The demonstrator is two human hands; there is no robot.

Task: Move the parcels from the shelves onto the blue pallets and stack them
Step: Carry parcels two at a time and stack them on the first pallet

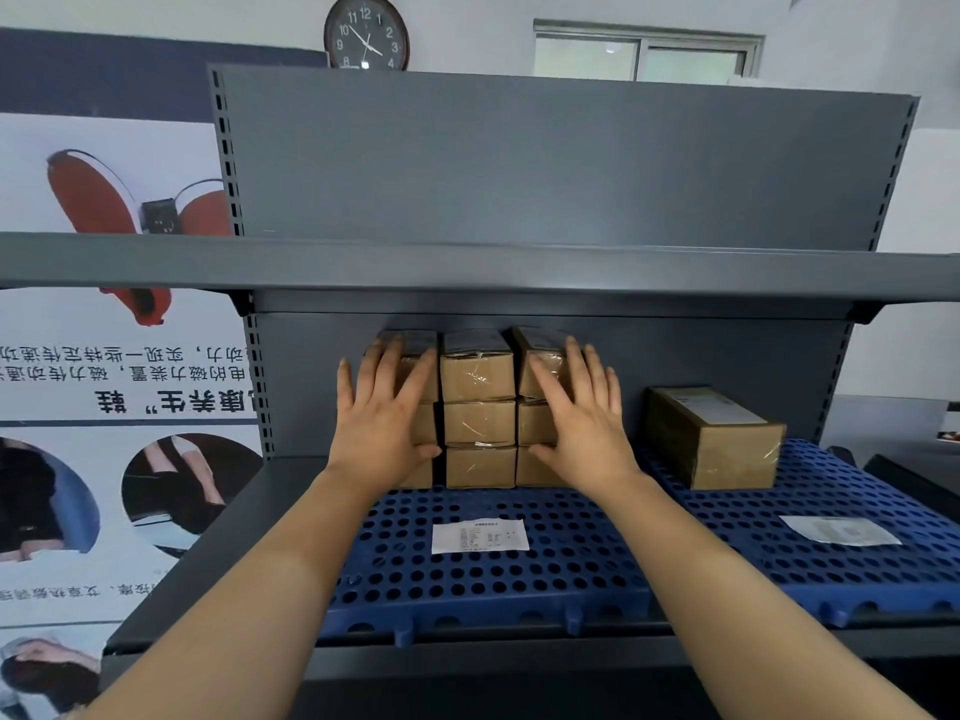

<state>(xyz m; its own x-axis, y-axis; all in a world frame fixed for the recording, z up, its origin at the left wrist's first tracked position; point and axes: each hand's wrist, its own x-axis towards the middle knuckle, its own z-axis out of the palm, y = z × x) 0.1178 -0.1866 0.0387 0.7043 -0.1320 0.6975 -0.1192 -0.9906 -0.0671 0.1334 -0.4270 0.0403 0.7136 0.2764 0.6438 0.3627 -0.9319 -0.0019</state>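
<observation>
Two forearms [249, 589] reach over two blue pallets [467, 579], each bearing one paper label [480, 535]. Left hand [382, 418] and right hand [584, 423] press flat, fingers straight and spread, gripping nothing, against the outer columns of nine parcels [478, 407] stacked three by three on the left pallet. One larger parcel [717, 439] sits apart on the right pallet [831, 491].

**Lower shelf: two pallets, both loaded**

On your grey lower shelf [218, 553] two blue pallets sit side by side. The left pallet [519, 579] carries a block of small parcels [479, 407], three columns by three high, at the back panel, with a paper slip [479, 535] flat near the front. The right pallet [831, 491] carries one larger parcel [722, 439] at the rear, with a second slip [839, 530] in front of it.
</observation>
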